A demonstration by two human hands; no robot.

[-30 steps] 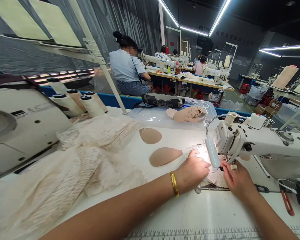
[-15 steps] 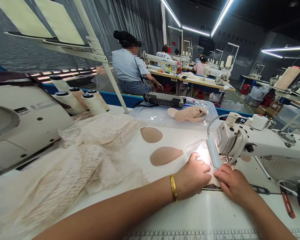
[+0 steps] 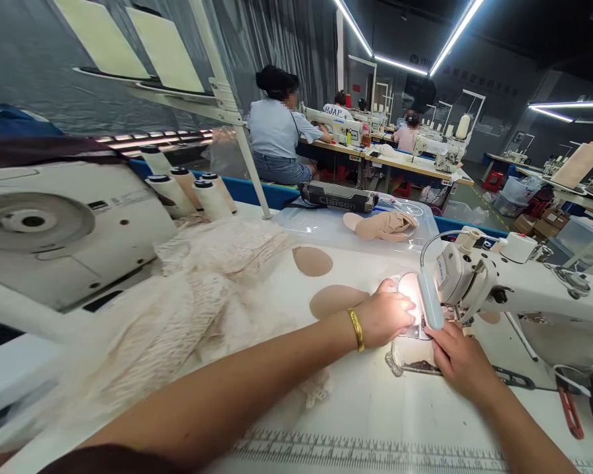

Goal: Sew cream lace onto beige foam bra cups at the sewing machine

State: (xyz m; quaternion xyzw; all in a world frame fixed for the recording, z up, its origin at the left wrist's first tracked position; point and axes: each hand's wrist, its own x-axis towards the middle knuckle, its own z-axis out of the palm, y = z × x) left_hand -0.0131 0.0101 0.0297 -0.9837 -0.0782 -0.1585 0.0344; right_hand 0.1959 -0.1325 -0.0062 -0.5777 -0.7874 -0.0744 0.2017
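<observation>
My left hand (image 3: pixel 388 317) has its fingers curled together at the edge of a pale beige fabric piece (image 3: pixel 409 288), lit brightly on the sewing machine bed. My right hand (image 3: pixel 458 353) is closed close to the needle area, thumb and fingers pressed together at the fabric's near side; the fingertips are partly hidden. Above both hands stands the white sewing machine (image 3: pixel 479 273), its light-blue lamp (image 3: pixel 431 299) hanging between me and the needle. Left of the hands lie two beige petal-shaped fabric pieces, one (image 3: pixel 312 261) farther off and one (image 3: pixel 338 301) partly behind my left wrist.
Crumpled cream lace fabric (image 3: pixel 192 296) covers the table's left side. More beige pieces (image 3: pixel 388 225) rest on a clear plastic lid (image 3: pixel 306 227) at the back. A ruler (image 3: pixel 356 447) runs along the front edge, and red-handled snips (image 3: pixel 570 411) lie right. Co-workers sit beyond.
My left hand has moved away from me along the fabric, which now shows more beneath the lamp. The right hand stays near the needle. The view has swung somewhat left.
</observation>
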